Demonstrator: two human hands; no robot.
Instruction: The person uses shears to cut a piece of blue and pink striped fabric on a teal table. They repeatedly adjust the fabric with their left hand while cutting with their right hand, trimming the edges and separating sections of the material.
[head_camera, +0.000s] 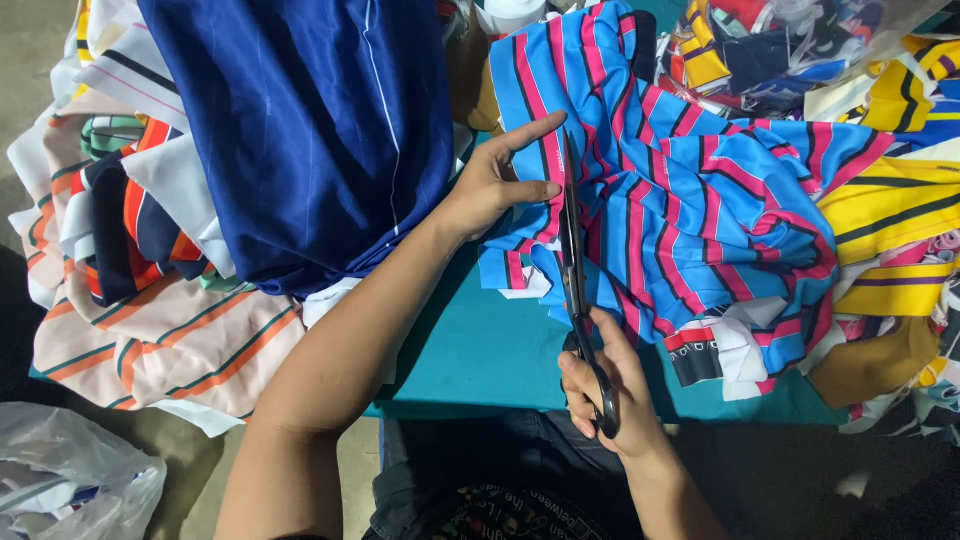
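Observation:
A blue cloth with pink and black stripes (690, 200) lies crumpled on a teal table (470, 350). My right hand (610, 385) grips the handles of long black scissors (572, 260), whose blades point away from me and run up through the striped cloth. My left hand (495, 180) rests flat on the cloth's left part just beside the blades, index finger stretched toward the scissor tips, pressing the fabric down.
A dark blue garment (310, 130) is heaped at the left over striped peach, orange and white cloths (150, 330). Yellow striped cloths (890, 210) and mixed scraps pile at the right and back. A white plastic bag (70, 480) lies on the floor, lower left.

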